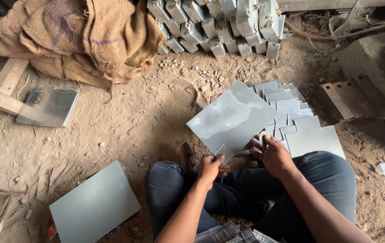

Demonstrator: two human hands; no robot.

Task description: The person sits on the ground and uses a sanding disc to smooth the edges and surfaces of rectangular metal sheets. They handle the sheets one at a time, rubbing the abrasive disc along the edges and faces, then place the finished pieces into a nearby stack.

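I sit on dirt floor, grey metal sheet [231, 118] tilted up over my knees. L hand [209, 169] pinches its near corner, fingers closed on it. R hand [274, 155] is curled round a small tool [261, 137] at sheet's lower edge. Cut sheet stack [287, 104] lies just behind; burlap sack [79, 38] well apart.

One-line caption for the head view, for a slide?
Seated person's left hand and right hand hold a grey metal sheet over dirt floor.

Grey metal sheet [230, 118], brown burlap sack [79, 36], dark blue jeans [246, 189], tan dirt floor [147, 117].
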